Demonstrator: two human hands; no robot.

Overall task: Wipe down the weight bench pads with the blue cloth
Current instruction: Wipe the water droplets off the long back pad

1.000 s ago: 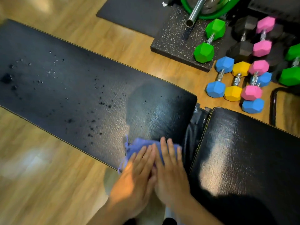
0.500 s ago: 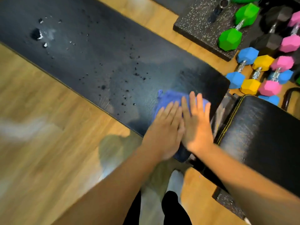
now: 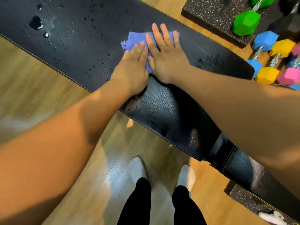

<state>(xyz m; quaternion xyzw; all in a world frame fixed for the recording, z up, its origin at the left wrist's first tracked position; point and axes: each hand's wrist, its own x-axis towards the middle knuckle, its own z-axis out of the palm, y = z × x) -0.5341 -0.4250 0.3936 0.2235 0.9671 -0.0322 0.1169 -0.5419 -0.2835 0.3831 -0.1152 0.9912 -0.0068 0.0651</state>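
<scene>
The long black bench pad [image 3: 81, 39] runs from upper left to lower right, speckled with drops and dark crumbs on its left part. The blue cloth [image 3: 134, 39] lies flat on the pad near its far edge. My left hand [image 3: 131, 67] and my right hand [image 3: 165, 52] press side by side on the cloth, fingers straight. Most of the cloth is hidden under them. The second, shorter pad [image 3: 240, 166] sits at lower right, partly behind my right forearm.
Coloured hex dumbbells, green [image 3: 246, 22], blue [image 3: 265, 39], yellow [image 3: 282, 47] and pink [image 3: 289, 76], lie on the wooden floor beyond the bench at right, beside a speckled rubber mat [image 3: 209, 15]. My feet in white socks [image 3: 138, 169] stand on the wood floor [image 3: 32, 88] below.
Both hands have pushed the cloth across the pad from its near edge to its far edge, shifting left along it. The view has tipped down, showing my feet.
</scene>
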